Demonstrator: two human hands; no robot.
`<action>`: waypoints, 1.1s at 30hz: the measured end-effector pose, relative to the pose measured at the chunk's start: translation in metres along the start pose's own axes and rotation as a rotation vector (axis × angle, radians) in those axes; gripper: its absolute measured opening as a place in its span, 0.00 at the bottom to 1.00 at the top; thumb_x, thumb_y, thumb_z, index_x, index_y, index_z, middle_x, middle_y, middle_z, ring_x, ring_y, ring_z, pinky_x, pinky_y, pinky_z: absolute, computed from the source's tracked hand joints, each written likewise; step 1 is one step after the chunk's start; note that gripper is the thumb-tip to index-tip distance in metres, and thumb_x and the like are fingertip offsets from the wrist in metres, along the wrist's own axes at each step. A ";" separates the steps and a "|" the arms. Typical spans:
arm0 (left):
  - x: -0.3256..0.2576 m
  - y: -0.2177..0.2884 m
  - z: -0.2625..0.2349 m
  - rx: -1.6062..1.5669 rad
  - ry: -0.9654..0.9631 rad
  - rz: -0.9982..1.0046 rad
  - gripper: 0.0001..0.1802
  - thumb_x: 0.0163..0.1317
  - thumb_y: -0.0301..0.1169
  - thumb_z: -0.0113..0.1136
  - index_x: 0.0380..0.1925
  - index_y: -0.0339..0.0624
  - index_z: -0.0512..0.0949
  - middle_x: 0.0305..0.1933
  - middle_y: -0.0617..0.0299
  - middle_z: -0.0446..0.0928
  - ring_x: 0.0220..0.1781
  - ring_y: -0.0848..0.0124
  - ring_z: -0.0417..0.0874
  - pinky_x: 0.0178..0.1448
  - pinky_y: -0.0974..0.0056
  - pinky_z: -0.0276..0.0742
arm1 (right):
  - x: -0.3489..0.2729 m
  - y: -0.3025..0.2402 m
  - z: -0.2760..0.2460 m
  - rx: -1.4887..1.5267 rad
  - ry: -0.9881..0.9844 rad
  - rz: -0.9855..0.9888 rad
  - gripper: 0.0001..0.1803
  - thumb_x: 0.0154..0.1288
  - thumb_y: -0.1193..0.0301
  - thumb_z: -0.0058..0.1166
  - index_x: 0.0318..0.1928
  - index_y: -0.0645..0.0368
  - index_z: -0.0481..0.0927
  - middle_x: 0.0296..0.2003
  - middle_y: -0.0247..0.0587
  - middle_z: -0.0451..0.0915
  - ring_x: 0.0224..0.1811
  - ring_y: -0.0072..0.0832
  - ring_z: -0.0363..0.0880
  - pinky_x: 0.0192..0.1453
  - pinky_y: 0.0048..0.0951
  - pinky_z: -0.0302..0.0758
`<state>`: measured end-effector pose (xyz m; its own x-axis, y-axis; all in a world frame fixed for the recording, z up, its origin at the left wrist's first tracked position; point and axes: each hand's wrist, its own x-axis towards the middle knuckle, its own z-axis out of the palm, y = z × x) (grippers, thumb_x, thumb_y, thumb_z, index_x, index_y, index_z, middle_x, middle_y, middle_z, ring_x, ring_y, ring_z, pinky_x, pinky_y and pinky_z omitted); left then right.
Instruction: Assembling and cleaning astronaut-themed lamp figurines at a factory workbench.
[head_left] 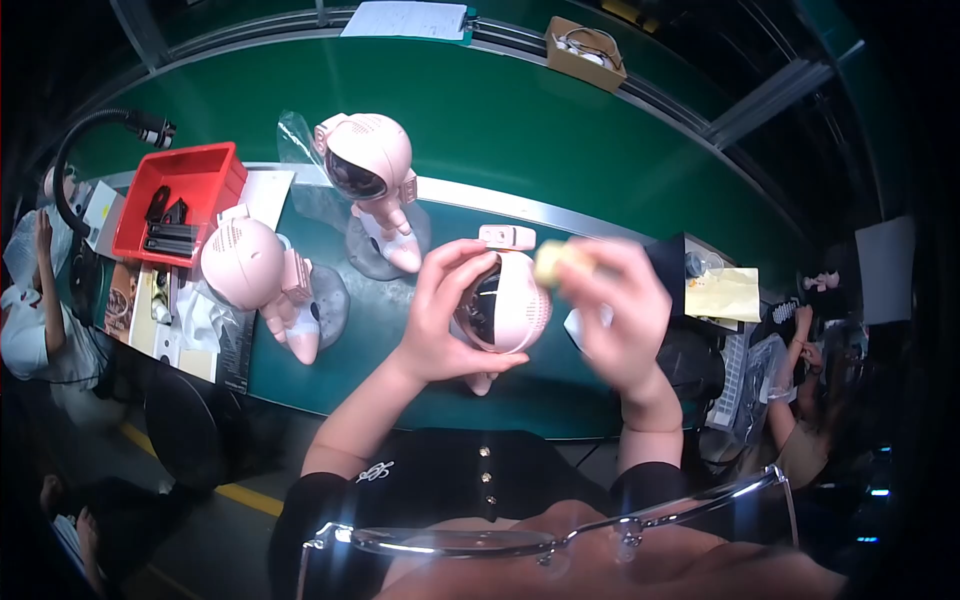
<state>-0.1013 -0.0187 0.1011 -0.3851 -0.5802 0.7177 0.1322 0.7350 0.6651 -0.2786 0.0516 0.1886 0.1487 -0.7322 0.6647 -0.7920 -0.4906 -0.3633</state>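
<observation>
My left hand [432,325] is closed around the round helmet of a pale pink astronaut figurine [520,305], thumb at its lower edge and fingers over the dark visor. Beside the helmet's right side, my right hand [630,310] pinches a small pale-yellow sponge-like piece [551,262]; motion blurs it, so whether it touches the helmet I cannot tell. A second astronaut figurine [378,145] stands on a grey base farther back. To the left, a third figurine [245,265] is on a similar base, seen from its back.
A red bin [232,175] with black parts stands at the left, near a gooseneck lamp [70,150]. The conveyor [480,110] runs behind, with a clipboard [405,20] and a cardboard box [585,58] beyond. Yellow paper [725,293] lies right. Other people work on both sides.
</observation>
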 end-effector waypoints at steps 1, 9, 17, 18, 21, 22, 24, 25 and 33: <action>-0.003 -0.004 0.001 -0.017 0.007 0.008 0.52 0.27 0.40 0.81 0.56 0.35 0.66 0.57 0.48 0.62 0.58 0.55 0.69 0.60 0.57 0.71 | -0.006 0.020 0.004 0.122 0.157 0.200 0.15 0.48 0.88 0.56 0.39 0.64 0.81 0.39 0.48 0.78 0.40 0.36 0.79 0.42 0.30 0.77; -0.019 -0.021 0.021 -0.253 0.051 -0.118 0.78 0.23 0.49 0.82 0.68 0.39 0.36 0.65 0.47 0.52 0.62 0.56 0.67 0.64 0.54 0.66 | -0.146 0.182 0.024 -0.276 0.120 0.931 0.13 0.51 0.76 0.59 0.41 0.62 0.80 0.39 0.47 0.81 0.38 0.41 0.79 0.46 0.34 0.75; -0.035 -0.014 0.019 -0.455 0.094 -0.397 0.69 0.25 0.42 0.83 0.66 0.35 0.47 0.61 0.52 0.63 0.62 0.60 0.68 0.64 0.57 0.66 | -0.137 0.075 0.012 -0.430 -0.115 0.800 0.22 0.49 0.66 0.63 0.45 0.60 0.76 0.48 0.52 0.75 0.49 0.49 0.72 0.55 0.41 0.70; -0.035 -0.013 0.018 -0.463 0.062 -0.431 0.65 0.27 0.40 0.82 0.64 0.35 0.52 0.60 0.52 0.64 0.62 0.61 0.68 0.64 0.58 0.66 | -0.152 0.073 0.019 -0.436 -0.140 0.781 0.20 0.50 0.67 0.63 0.45 0.58 0.77 0.49 0.52 0.74 0.50 0.50 0.72 0.55 0.41 0.69; -0.032 -0.009 0.025 -0.589 0.104 -0.440 0.57 0.31 0.34 0.80 0.62 0.34 0.56 0.60 0.52 0.66 0.62 0.62 0.69 0.64 0.58 0.67 | -0.193 0.080 0.038 -0.377 -0.051 0.727 0.12 0.50 0.76 0.59 0.39 0.58 0.83 0.44 0.50 0.78 0.47 0.45 0.76 0.51 0.38 0.73; -0.032 -0.008 0.026 -0.586 0.094 -0.406 0.56 0.35 0.30 0.78 0.64 0.34 0.54 0.60 0.52 0.65 0.62 0.62 0.69 0.64 0.58 0.67 | -0.186 0.077 0.035 -0.268 -0.008 0.730 0.11 0.50 0.79 0.57 0.37 0.59 0.84 0.41 0.49 0.80 0.43 0.44 0.78 0.49 0.36 0.74; -0.032 -0.003 0.026 -0.623 0.122 -0.443 0.56 0.36 0.29 0.77 0.65 0.34 0.52 0.60 0.51 0.65 0.62 0.62 0.68 0.64 0.57 0.66 | -0.169 0.072 0.027 0.113 0.180 0.878 0.09 0.51 0.82 0.55 0.35 0.64 0.82 0.35 0.44 0.82 0.37 0.29 0.81 0.44 0.26 0.75; -0.031 -0.001 0.025 -0.629 0.116 -0.456 0.57 0.36 0.28 0.76 0.65 0.33 0.51 0.60 0.51 0.65 0.62 0.62 0.69 0.65 0.58 0.66 | -0.156 0.074 0.024 0.279 0.284 0.883 0.10 0.52 0.82 0.56 0.37 0.67 0.80 0.37 0.42 0.82 0.40 0.24 0.80 0.45 0.23 0.75; -0.021 -0.006 0.009 -0.399 -0.002 -0.338 0.56 0.34 0.31 0.78 0.63 0.30 0.55 0.60 0.50 0.65 0.62 0.63 0.69 0.65 0.59 0.66 | 0.005 0.031 0.005 0.339 0.181 0.203 0.11 0.50 0.83 0.59 0.37 0.63 0.83 0.37 0.39 0.77 0.40 0.25 0.77 0.42 0.22 0.73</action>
<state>-0.1023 -0.0073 0.0801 -0.4677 -0.7610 0.4495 0.3377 0.3161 0.8866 -0.2996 0.0300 0.1775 -0.1202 -0.7501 0.6503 -0.5511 -0.4944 -0.6722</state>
